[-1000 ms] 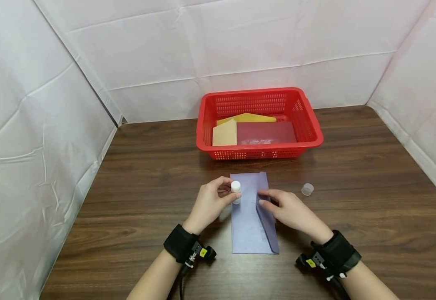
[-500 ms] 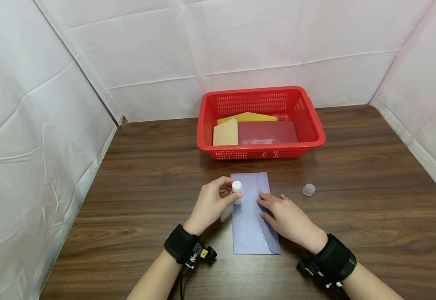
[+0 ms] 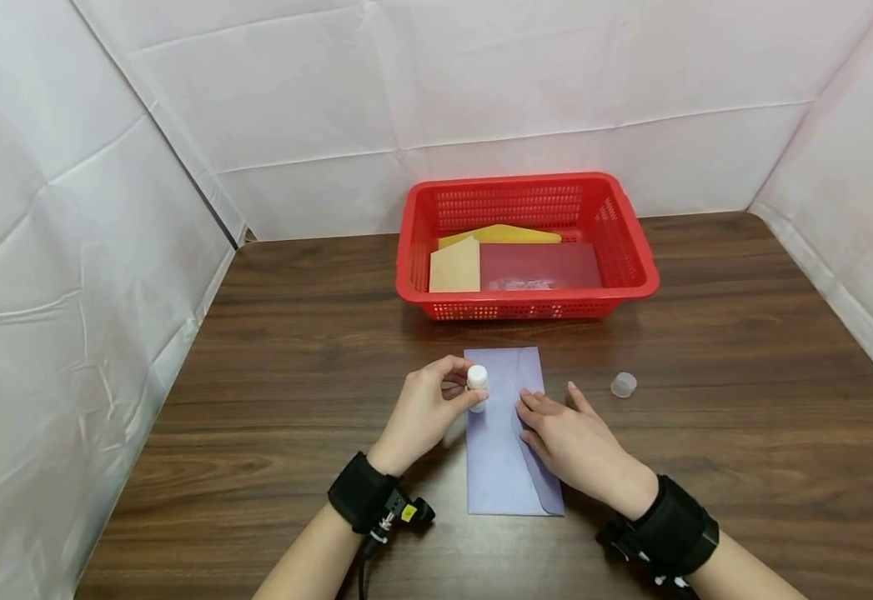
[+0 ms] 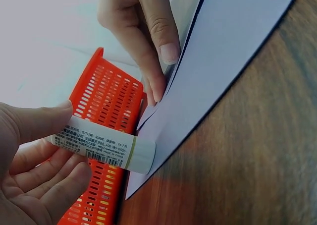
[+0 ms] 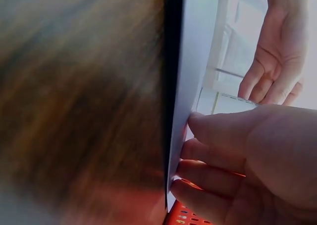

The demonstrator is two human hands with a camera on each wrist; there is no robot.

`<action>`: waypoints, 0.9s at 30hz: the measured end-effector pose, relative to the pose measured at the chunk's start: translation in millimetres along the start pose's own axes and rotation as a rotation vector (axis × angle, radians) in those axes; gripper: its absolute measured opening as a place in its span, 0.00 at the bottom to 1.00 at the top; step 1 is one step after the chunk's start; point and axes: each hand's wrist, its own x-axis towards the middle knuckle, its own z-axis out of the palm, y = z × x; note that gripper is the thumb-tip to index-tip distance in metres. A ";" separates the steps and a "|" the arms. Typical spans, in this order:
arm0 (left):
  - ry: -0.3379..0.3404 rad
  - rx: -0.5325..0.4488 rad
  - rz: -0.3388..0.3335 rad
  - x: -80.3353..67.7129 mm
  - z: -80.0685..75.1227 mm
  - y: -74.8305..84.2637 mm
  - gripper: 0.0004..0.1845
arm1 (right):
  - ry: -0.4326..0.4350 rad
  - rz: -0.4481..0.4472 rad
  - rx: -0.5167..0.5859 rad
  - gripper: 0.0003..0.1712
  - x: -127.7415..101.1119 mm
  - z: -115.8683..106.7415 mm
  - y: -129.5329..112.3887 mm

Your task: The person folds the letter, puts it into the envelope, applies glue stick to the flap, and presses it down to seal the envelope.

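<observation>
While the left hand (image 3: 428,408) pinches a small, light, rigid glue stick (image 3: 477,385) at the envelope's left edge, the right hand (image 3: 567,433) presses flat fingers on the thin, floppy purple envelope (image 3: 498,467), likely best held down by its flap.

Black wrist straps (image 3: 362,492), dangling cable (image 3: 362,571)
</observation>
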 end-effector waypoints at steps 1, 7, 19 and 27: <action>-0.003 0.000 0.004 -0.1 0.0 0.5 0.15 | 0.006 -0.005 -0.003 0.24 -0.2 -0.1 -0.3; 0.003 0.018 0.019 -0.1 -0.7 2.4 0.15 | 0.057 -0.034 0.004 0.23 0.4 -0.6 -0.2; 0.003 0.037 0.032 0.2 0.1 2.9 0.13 | 0.102 -0.064 -0.020 0.13 -0.1 4.1 -7.6; 0.002 0.043 0.013 0.0 -1.0 3.6 0.12 | 0.112 -0.118 -0.061 0.14 -4.4 7.5 -12.3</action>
